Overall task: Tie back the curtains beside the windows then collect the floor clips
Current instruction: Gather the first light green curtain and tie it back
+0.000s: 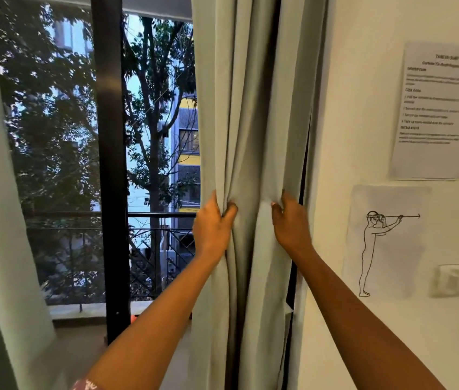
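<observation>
Left hand [213, 223] and right hand [290, 220] each grip the curtain [251, 136] folds at 3 o'clock of the window [144, 136]; squeeze them together evenly.

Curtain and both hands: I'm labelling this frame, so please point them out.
curtain [251, 108], head view, on the gathered folds above the hands.
left hand [213, 220], head view, back of hand.
right hand [290, 220], head view, back of hand.
</observation>
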